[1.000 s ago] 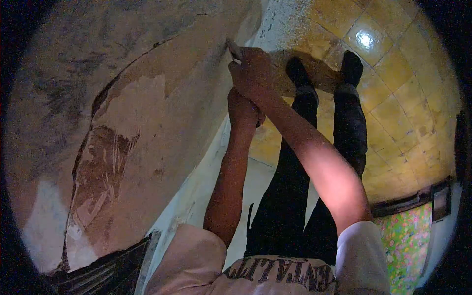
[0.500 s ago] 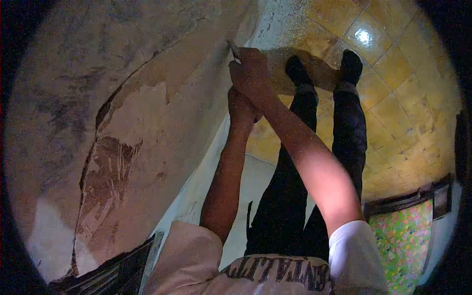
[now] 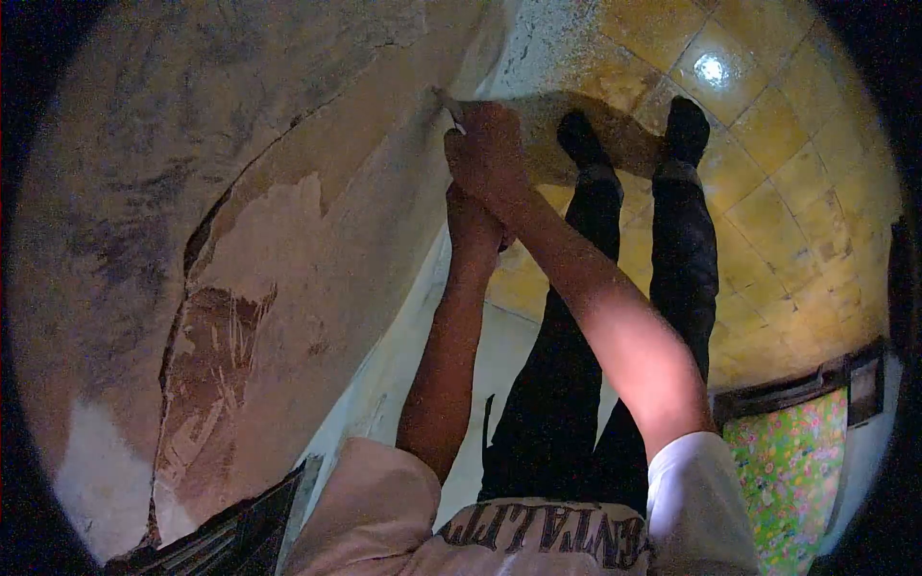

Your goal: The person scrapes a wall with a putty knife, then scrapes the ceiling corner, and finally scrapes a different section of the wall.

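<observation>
Flaking paint on the wall (image 3: 288, 240), low near the tiled floor (image 3: 768, 144), meets a scraper (image 3: 449, 108) clenched in the right hand (image 3: 490, 144), while the left hand (image 3: 475, 216) curls shut beneath that wrist, seemingly to steady and drive the blade.

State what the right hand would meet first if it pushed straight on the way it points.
The peeling wall: the scraper blade in the right hand seems to touch it, though depth is hard to judge.
</observation>
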{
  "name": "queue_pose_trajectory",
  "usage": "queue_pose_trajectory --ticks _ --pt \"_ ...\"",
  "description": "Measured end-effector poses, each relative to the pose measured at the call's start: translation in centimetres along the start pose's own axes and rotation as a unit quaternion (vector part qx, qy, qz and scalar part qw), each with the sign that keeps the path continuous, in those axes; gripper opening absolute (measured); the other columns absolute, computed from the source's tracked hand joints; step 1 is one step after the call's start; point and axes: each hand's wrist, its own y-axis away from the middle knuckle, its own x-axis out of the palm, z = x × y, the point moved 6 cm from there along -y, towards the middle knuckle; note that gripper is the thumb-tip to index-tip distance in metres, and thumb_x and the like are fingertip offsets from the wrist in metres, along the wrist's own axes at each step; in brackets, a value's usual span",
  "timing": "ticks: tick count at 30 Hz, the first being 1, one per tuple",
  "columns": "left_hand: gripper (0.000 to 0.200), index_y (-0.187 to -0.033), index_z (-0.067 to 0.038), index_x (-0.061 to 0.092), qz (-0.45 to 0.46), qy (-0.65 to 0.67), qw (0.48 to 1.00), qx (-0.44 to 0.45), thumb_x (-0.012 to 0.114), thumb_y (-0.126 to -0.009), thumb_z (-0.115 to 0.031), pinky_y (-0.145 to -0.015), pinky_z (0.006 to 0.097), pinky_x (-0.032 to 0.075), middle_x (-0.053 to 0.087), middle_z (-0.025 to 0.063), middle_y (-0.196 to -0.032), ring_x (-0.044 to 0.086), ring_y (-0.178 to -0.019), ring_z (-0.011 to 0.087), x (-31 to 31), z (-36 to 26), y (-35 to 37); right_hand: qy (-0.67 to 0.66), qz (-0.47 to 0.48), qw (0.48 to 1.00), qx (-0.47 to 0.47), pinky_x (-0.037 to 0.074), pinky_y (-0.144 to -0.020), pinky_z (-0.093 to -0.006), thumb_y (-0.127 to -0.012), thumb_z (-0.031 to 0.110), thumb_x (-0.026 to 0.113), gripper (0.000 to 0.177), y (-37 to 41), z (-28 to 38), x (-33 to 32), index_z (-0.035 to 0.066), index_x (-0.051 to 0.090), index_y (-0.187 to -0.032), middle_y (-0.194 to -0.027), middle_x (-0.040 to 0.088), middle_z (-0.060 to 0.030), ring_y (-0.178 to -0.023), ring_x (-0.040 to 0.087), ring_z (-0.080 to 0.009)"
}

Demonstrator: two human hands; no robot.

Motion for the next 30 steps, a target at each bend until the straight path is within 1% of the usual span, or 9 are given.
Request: queue_pose_trajectory --ticks 2,5,8,10,15,22,26,28,30 --pt "0.016 -0.093 -0.005 0.055 0.015 0.097 0.994 -0.049 0.056 -0.089 -0.02 -0.037 0.0282 0.033 0.057 0.005 -0.068 0.049 -0.045 0.0113 0.0 1.7 -0.8 0.018 -0.064 0.997 -0.034 0.047 -0.073 -0.0493 -0.071 0.011 0.058 0.028 -0.4 -0.7 0.6 0.001 0.064 -0.096 -0.081 0.062 -0.0238 -0.076 0.059 -0.044" --pt "0.018 -0.099 -0.006 0.055 -0.001 0.148 0.988 -0.053 0.057 -0.09 -0.021 -0.041 0.029 0.036 0.058 0.0032 -0.073 0.051 -0.051 0.0107 0.6 2.1 -1.1 0.077 -0.018 0.997 0.018 0.046 -0.083 -0.0478 -0.075 0.01 0.058 0.029 0.3 -0.2 0.3 0.001 0.064 -0.102 -0.093 0.064 -0.0204 -0.088 0.061 -0.0359" --pt "0.021 -0.105 -0.006 0.055 0.014 0.127 0.991 -0.044 0.057 -0.09 -0.021 -0.052 0.0301 0.045 0.06 0.0039 -0.085 0.057 -0.068 0.0119 1.0 4.8 -1.5 0.051 0.054 0.997 0.018 0.049 -0.076 -0.0485 -0.076 0.008 0.056 0.03 -0.1 0.6 0.2 0.003 0.064 -0.105 -0.089 0.065 -0.0217 -0.081 0.063 -0.037" --pt "0.027 -0.112 -0.006 0.052 -0.006 0.128 0.987 0.101 0.058 -0.09 -0.022 -0.067 0.0312 0.046 0.058 0.0055 -0.098 0.056 -0.084 0.0136 1.9 4.9 -3.3 0.012 0.015 1.0 -0.003 0.049 -0.074 -0.0502 -0.074 0.008 0.056 0.039 -0.1 -0.4 0.1 0.005 0.062 -0.112 -0.083 0.063 -0.0241 -0.078 0.061 -0.0397" --pt "0.049 -0.13 -0.005 0.041 0.032 -0.027 0.994 0.103 0.06 -0.089 -0.026 -0.093 0.0351 0.04 0.049 0.0096 -0.125 0.049 -0.112 0.0191 1.9 2.3 -2.0 0.017 0.032 0.998 0.05 0.051 -0.072 -0.0481 -0.075 0.005 0.055 0.04 -0.3 -0.7 0.3 0.006 0.062 -0.114 -0.087 0.065 -0.0213 -0.076 0.063 -0.0375" --pt "0.06 -0.135 -0.004 0.034 0.009 -0.228 0.971 0.076 0.061 -0.088 -0.028 -0.097 0.0369 0.038 0.05 0.0112 -0.127 0.047 -0.116 0.0217 -0.1 7.2 -2.7 0.031 -0.036 0.998 -0.047 0.047 -0.071 -0.0468 -0.074 0.005 0.056 0.044 0.0 -0.4 1.5 0.008 0.061 -0.118 -0.08 0.063 -0.0194 -0.076 0.061 -0.0372" --pt "0.05 -0.129 -0.005 0.04 0.07 0.097 0.992 0.047 0.06 -0.088 -0.027 -0.081 0.0343 0.045 0.056 0.0074 -0.112 0.055 -0.098 0.0175 0.7 3.6 -1.5 0.048 -0.001 0.999 0.02 0.047 -0.073 -0.0471 -0.073 0.006 0.056 0.046 0.1 -0.6 2.1 0.007 0.06 -0.119 -0.08 0.063 -0.0187 -0.077 0.061 -0.0371" --pt "0.041 -0.122 -0.006 0.045 0.16 0.31 0.937 0.008 0.059 -0.089 -0.026 -0.068 0.0318 0.047 0.058 0.0043 -0.102 0.057 -0.085 0.0142 0.5 2.6 -0.7 0.062 -0.01 0.998 -0.016 0.047 -0.075 -0.0475 -0.073 0.006 0.057 0.048 -0.2 -0.5 1.5 0.007 0.059 -0.121 -0.082 0.063 -0.0186 -0.078 0.061 -0.0369" --pt "0.032 -0.115 -0.007 0.049 0.136 0.373 0.917 -0.038 0.058 -0.09 -0.024 -0.058 0.0294 0.046 0.058 0.0017 -0.093 0.056 -0.074 0.0114 0.7 3.2 -1.2 0.081 -0.038 0.995 -0.037 0.047 -0.077 -0.0475 -0.073 0.006 0.057 0.048 -0.9 -1.0 1.3 0.007 0.059 -0.121 -0.083 0.063 -0.0186 -0.08 0.061 -0.0369"
